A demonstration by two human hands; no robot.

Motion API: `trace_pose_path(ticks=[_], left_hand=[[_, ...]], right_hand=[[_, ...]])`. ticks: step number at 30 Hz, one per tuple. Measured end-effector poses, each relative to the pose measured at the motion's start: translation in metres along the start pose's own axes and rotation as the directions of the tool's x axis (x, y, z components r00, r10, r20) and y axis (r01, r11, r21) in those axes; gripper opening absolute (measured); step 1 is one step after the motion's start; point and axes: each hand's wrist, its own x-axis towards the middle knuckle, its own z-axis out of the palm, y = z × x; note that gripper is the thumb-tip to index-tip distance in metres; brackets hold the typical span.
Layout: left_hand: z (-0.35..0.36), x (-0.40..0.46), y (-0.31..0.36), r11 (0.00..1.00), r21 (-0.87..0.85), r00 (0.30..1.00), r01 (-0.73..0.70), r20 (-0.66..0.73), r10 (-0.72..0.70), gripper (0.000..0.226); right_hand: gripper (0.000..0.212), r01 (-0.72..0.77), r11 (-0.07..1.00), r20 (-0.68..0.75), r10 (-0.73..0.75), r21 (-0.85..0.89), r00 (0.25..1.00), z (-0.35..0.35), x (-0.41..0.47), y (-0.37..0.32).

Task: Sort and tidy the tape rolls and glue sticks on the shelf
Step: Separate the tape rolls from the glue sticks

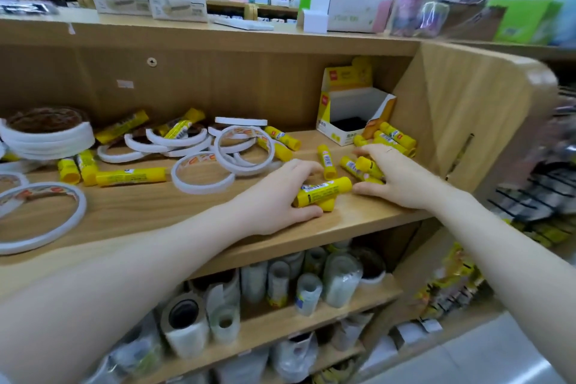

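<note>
On the wooden shelf [131,212], white tape rolls [199,146] lie scattered at the left and middle, with yellow glue sticks [131,176] among them. Near the front edge, the left hand [274,196] curls its fingers round a glue stick [324,192] lying between fingertips and thumb. The right hand [396,178] cups more sticks [363,167] under spread, bent fingers. Beyond, far right, stands an open display box [349,121].

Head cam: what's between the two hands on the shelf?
Yellow glue sticks lie between the left hand and right hand, which both touch them; seen in the head view.
</note>
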Motion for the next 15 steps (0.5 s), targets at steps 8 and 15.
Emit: trace_pose_path(ticks=[8,15], left_hand=[[0.022,0.042,0.014,0.976,-0.091,0.97,0.197,-0.124,-0.208,0.079],[0.027,0.067,0.014,0.94,-0.209,0.955,0.271,-0.065,-0.29,0.093]], right_hand=[[0.065,0.085,0.987,-0.294,-0.042,0.138,0.955,0.013,0.017,0.024],[0.078,0.336,0.916,-0.064,-0.357,-0.218,0.932,0.014,0.006,0.011]])
